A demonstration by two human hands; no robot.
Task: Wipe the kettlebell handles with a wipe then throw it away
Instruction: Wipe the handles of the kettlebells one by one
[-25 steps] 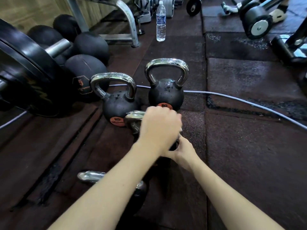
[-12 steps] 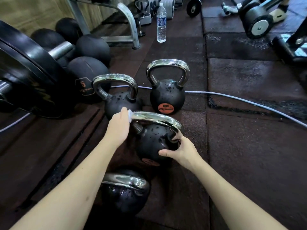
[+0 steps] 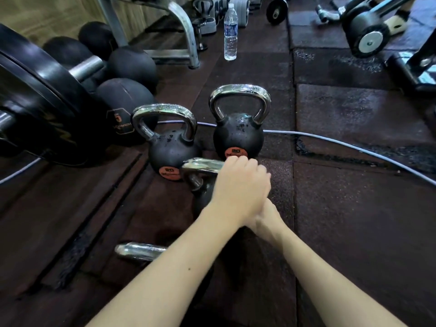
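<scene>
The left hand is curled over the right end of the polished chrome handle of the black cast-iron kettlebell nearest the middle of the dark rubber gym floor. The wipe is not visible; it is judged to be under that palm, the grip suiting a stroke along the bar. The right hand lies low against the bell's right side, largely hidden by the left wrist; its fingers cannot be told, though its position suggests it is bracing the bell. Two matching black kettlebells with orange labels, one far left and one far right, stand upright beyond. A fourth chrome handle shows nearer, partly covered by the left forearm.
</scene>
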